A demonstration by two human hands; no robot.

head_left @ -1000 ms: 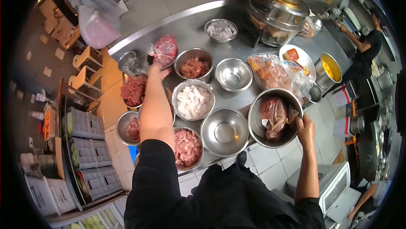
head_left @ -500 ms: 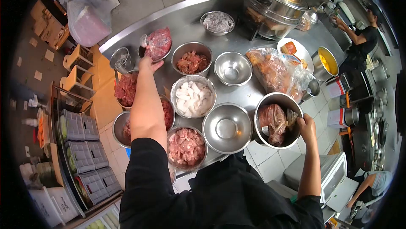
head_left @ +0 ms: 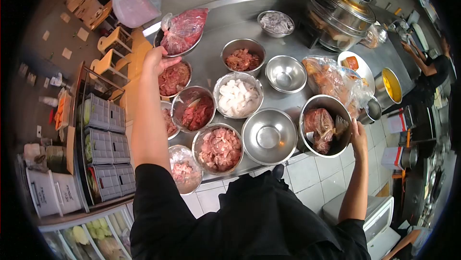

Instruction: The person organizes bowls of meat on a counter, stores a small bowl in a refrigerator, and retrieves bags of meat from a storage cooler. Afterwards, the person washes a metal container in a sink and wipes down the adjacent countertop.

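My left hand (head_left: pixel 161 60) is at the near rim of a metal bowl (head_left: pixel 194 46) at the far left, its fingers partly hidden by the rim. In that bowl lies a knotted clear bag of red meat (head_left: pixel 187 28). My right hand (head_left: pixel 358 137) grips the right rim of a deep steel pot (head_left: pixel 307 147), which is at the table's near edge. Bagged dark meat (head_left: pixel 319 125) sits inside the pot. Left of the pot stands a wide metal bowl (head_left: pixel 269 136) with nothing but a small orange spot in it.
Between my arms on the steel table (head_left: pixel 218 19) stand bowls of white pieces (head_left: pixel 237 97), pink meat (head_left: pixel 220 148) and red meat (head_left: pixel 197 113). A large filled plastic bag (head_left: pixel 336 80) lies behind the pot. A lidded cooker (head_left: pixel 341 17) stands at the back. Another person (head_left: pixel 434 70) works at right.
The view has shifted left, so most things appear farther right. My left hand has moved the bowl with bagged red meat leftward and away from the other bowls. My right hand stays on the pot.
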